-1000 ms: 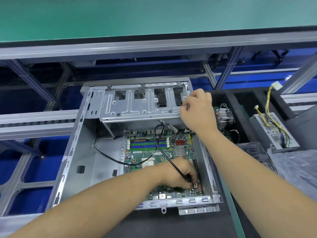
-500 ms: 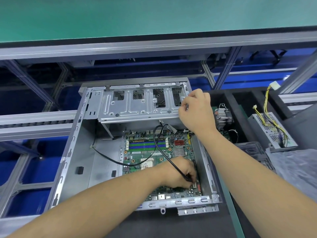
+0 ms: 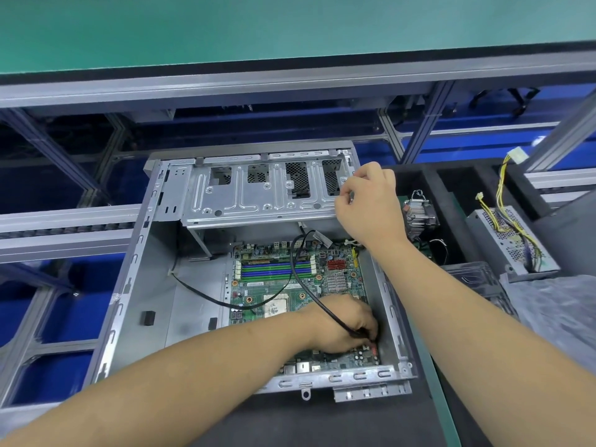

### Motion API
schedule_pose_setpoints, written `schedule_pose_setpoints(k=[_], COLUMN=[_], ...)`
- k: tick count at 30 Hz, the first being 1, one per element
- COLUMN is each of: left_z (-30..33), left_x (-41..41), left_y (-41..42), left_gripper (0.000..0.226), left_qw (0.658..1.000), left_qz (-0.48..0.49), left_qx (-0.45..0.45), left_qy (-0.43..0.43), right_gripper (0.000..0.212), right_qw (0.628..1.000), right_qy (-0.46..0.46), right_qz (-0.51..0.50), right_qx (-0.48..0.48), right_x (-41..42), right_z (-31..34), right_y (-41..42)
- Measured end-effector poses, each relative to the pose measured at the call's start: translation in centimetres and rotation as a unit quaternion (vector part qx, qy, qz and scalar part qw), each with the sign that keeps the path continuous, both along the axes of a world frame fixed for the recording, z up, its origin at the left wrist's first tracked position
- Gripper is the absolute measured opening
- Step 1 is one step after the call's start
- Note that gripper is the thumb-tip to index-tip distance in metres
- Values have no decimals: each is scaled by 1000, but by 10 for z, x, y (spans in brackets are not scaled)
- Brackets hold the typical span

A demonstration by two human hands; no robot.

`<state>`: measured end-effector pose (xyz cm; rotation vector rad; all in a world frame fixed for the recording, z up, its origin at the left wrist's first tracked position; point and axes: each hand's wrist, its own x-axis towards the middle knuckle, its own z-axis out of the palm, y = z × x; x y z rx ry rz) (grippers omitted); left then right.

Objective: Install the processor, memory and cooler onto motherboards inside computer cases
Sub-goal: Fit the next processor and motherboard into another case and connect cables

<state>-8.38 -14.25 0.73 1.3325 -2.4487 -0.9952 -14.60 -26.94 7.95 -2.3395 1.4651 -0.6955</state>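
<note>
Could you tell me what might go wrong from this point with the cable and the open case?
The left hand pinches the black cable end at the motherboard corner; a skewed push could bend pins there. The cable's loop crosses the memory slots, and may snag later parts. The right hand holds the drive cage edge; if its grip slips, the cage might drop.

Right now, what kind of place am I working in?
Probably a computer assembly line: an open computer case holding a motherboard sits beside a roller conveyor, with a power supply in a foam tray.
</note>
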Motion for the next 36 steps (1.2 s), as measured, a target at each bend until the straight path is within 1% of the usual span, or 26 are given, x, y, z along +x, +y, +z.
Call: schedule_pose_setpoints(k=[4,7,11,16,20,25,32,36], left_z=[2,1,-1,-5,-4,-4,-5,-4], left_x=[-2,-5,-7,-7,-8,-8,-7,-7], left_y=[-2,-2,-1,-1,1,0,0,0], left_gripper=[16,12,7,9,7,7,10,11], left_qw=[1000,1000,1000,999,999,999,999,999], left_qz=[-15,4,1,11,19,-7,-5,-17], left_qx=[4,11,7,24,28,20,26,13], left_qy=[-12,4,20,29,41,33,46,47], right_gripper=[16,17,17,17,18,18,18,17], right_qw=[1000,1000,1000,1000,1000,1000,1000,1000], right_qy=[3,4,5,0,-3,-5,-2,-6], right_qz=[-1,-1,0,0,2,0,0,-2], right_qx=[0,0,-1,-3,-4,-4,-8,-7], right_x=[0,0,0,0,0,0,0,0], right_z=[0,0,-1,-2,-3,-2,-2,-2], right_y=[0,0,-1,-2,-1,-1,-1,-1])
